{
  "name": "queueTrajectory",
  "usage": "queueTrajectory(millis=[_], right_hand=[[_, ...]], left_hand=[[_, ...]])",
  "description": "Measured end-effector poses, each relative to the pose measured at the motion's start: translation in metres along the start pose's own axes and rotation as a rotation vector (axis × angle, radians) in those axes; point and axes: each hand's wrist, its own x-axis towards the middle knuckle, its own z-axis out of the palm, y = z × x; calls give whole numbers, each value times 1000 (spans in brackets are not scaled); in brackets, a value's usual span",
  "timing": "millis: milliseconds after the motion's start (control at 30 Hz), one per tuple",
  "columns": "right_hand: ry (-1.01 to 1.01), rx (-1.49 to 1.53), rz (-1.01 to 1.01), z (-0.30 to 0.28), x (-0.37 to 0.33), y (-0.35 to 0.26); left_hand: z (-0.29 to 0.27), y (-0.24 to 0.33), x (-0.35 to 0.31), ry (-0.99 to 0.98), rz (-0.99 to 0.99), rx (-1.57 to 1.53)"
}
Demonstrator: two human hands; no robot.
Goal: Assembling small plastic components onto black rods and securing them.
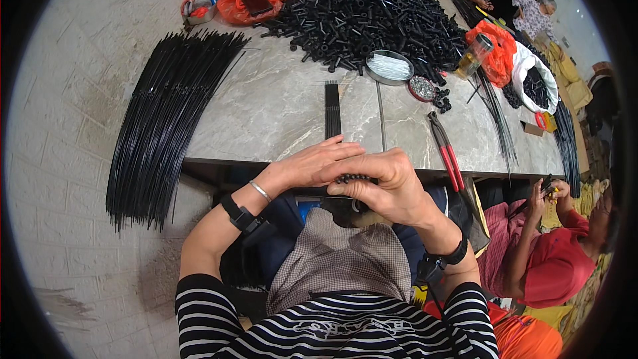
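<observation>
A flat row of thin black rods lies on the grey marbled table, running toward me over its front edge. My left hand rests across the rods at that edge, palm down and fingers stretched out. Just beyond the edge my right hand is closed around the near end of the bundle. Dark round rod ends show in a line between its thumb and fingers. Fine wires seem to stick out at the far end of the row.
A large bundle of black rods overhangs the table at left. Black tubular parts are heaped at the back, near a dish of white strips and a red tub. Red-handled cutters lie at right; a co-worker in red sits beyond.
</observation>
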Motion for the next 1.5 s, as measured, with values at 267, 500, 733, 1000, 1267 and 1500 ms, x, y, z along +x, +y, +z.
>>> queueTrajectory(millis=[267,500,733,1000,1267,1500], right_hand=[[-9,21,5,-1,2,-2],[-46,11,32,-3,-1,-3],[68,181,66,-1,-1,-5],[127,-10,-99,-3,-3,5],[103,-90,-102,-8,-1,-1],[-8,-63,-173,-24,5,-1]], left_hand=[[-3,11,-4,102,85,-148],[-2,7,-1,40,-12,-89],[-7,11,-2,18,-4,-130],[-3,54,5,215,-56,-193],[-31,126,1,406,-208,-364],[-29,118,6,419,-107,-260]])
